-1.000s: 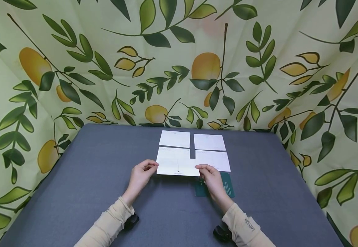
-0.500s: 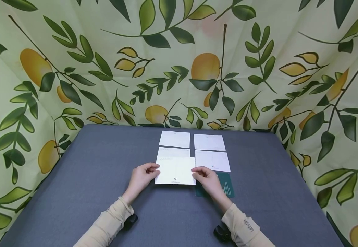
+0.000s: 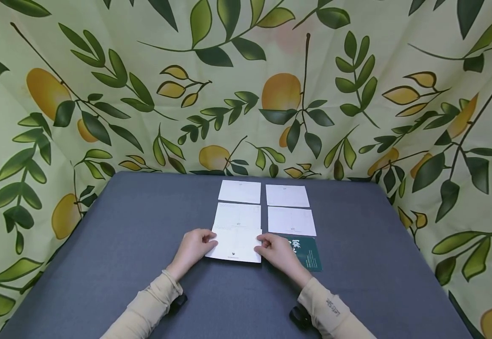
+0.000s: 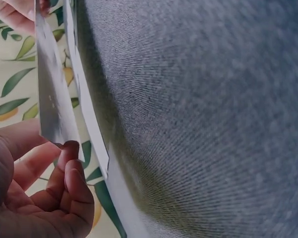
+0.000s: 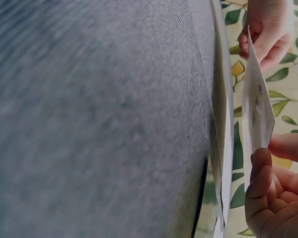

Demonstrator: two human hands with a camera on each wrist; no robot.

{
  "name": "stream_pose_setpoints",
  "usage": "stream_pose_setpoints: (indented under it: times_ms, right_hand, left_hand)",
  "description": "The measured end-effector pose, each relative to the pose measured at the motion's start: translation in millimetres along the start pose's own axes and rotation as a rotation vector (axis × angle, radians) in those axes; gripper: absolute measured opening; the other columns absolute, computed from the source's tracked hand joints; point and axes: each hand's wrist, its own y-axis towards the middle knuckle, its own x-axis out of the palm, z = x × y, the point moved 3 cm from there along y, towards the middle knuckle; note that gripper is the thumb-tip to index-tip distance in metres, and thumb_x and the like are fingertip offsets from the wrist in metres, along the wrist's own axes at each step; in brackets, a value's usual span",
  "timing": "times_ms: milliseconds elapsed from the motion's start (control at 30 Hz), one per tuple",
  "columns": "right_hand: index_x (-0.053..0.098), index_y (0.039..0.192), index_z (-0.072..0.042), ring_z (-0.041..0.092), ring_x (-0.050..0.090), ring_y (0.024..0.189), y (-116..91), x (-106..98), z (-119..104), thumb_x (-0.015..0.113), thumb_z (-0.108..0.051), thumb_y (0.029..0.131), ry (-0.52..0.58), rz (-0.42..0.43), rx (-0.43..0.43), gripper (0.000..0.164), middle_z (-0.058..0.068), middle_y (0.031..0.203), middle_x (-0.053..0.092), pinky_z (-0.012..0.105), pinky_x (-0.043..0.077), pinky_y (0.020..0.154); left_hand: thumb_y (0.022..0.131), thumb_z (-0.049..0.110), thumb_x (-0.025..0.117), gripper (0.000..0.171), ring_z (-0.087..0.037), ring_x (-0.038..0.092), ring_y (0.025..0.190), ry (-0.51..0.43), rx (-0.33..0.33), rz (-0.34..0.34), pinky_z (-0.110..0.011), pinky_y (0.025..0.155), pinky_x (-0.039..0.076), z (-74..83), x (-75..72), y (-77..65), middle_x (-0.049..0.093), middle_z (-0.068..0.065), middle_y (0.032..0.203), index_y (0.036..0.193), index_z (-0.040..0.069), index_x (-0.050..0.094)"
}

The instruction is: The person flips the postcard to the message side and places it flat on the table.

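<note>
A white card with a small dark mark near its lower edge is held slightly above the table by both hands. My left hand pinches its left edge, while my right hand pinches the right edge. Each wrist view shows thumb and fingertips on the lifted card, seen nearly edge-on, with a gap between it and the cards on the table. Just beyond lies another white card, whose near edge meets or is overlapped by the held one. Partly behind my right hand is a dark green card with white lettering.
Farther back lie a white card at left and another white card at right. A third white card lies just beyond the green one. All rest on a grey cloth-covered table, before a leaf-patterned curtain.
Both hands have drawn the held card toward me and slightly left, lowering it. The white card behind it now shows more fully, and more of the green card's lettering is visible.
</note>
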Motion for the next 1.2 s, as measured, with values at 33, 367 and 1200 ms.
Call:
stream_pose_setpoints:
  times_ms: [33, 367, 1200]
  right_hand:
    - [0.068, 0.103, -0.001, 0.006, 0.04, 0.051, 0, 0, -2, 0.069, -0.012, 0.08, -0.013, -0.006, -0.007, 0.026, -0.002, 0.066, 0.053, 0.018, 0.032, 0.049]
    - [0.069, 0.103, 0.001, 0.008, 0.041, 0.053, 2, 6, -5, 0.068, -0.012, 0.081, -0.07, -0.064, -0.025, 0.025, -0.002, 0.063, 0.052, 0.019, 0.032, 0.05]
    - [0.07, 0.084, -0.003, 0.007, 0.033, 0.049, 9, 15, -5, 0.068, -0.01, 0.082, -0.189, -0.135, -0.072, 0.007, -0.005, 0.054, 0.036, 0.018, 0.026, 0.047]
  left_hand:
    - [0.077, 0.01, 0.072, 0.013, -0.009, 0.041, 0.06, 0.013, 0.008, -0.003, -0.02, 0.056, 0.032, 0.0, 0.0, -0.1, 0.054, 0.0, 0.065, 0.089, 0.004, 0.073]
    - [0.076, 0.009, 0.072, 0.009, -0.009, 0.04, 0.057, 0.085, 0.044, -0.025, -0.021, 0.054, 0.032, 0.1, 0.8, -0.9, 0.051, 0.001, 0.061, 0.084, 0.003, 0.072]
    - [0.073, 0.004, 0.067, 0.003, -0.01, 0.035, 0.051, 0.19, 0.081, -0.074, -0.022, 0.051, 0.03, 2.7, 7.1, 5.2, 0.047, 0.002, 0.052, 0.074, 0.003, 0.069]
